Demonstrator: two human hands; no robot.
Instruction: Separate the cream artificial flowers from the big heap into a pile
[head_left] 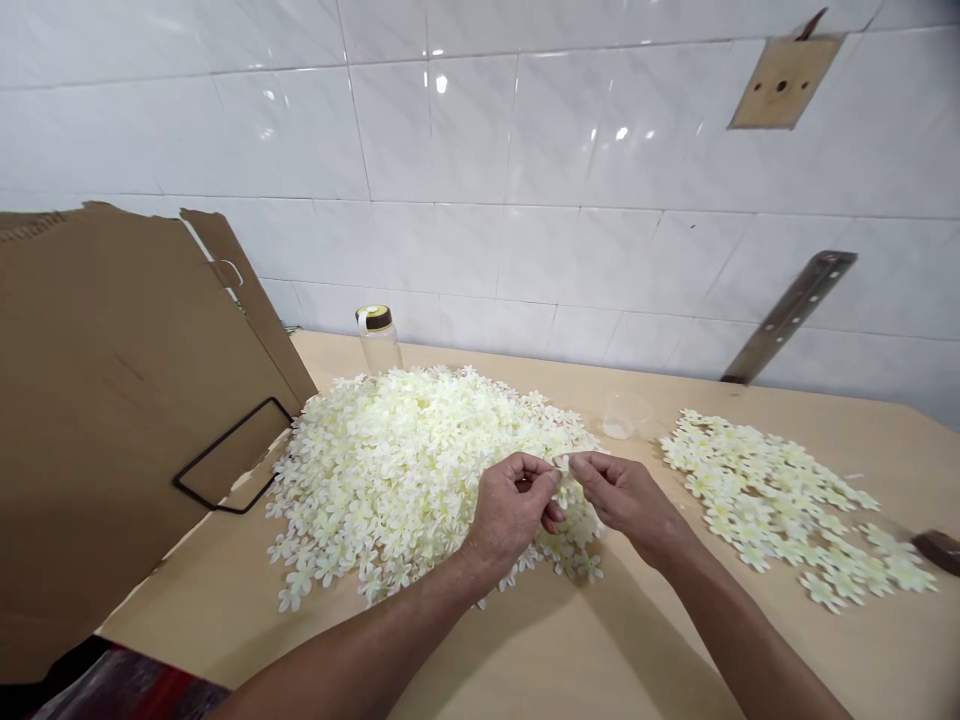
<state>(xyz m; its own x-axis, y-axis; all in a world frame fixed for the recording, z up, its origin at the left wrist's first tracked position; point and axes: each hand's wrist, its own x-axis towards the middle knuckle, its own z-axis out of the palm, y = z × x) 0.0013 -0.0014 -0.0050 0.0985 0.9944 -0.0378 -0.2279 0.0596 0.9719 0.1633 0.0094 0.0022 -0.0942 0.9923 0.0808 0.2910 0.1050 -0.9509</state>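
Pinches one small, rounded-petalled cream-white flower (564, 464) between two bare hands: the left hand (514, 505) with thumb and forefinger together on one side of it, the right hand (626, 500) with thumb and forefinger together on the other. Cannot be counted by petals, being partly covered.

Has, left of the fingers and reaching beneath them, one large heap of similar blooms (405, 440), overlapped past counting, on one pale wood-toned table (862, 660). Has, right of the fingers, one flat spread of matching blooms (757, 490), also too overlapped to count. Just beyond the fingers, slightly right, one small clear plastic cup (622, 415); farther beyond, leftward, one clear bottle with a dark brown lid (382, 345). Well left of the fingers, one brown cardboard box (112, 400) and one black wire frame (223, 440). Beyond and right, one holed metal strip (787, 318) and, higher, one beige plate (795, 70), both against one white tiled wall (472, 250).
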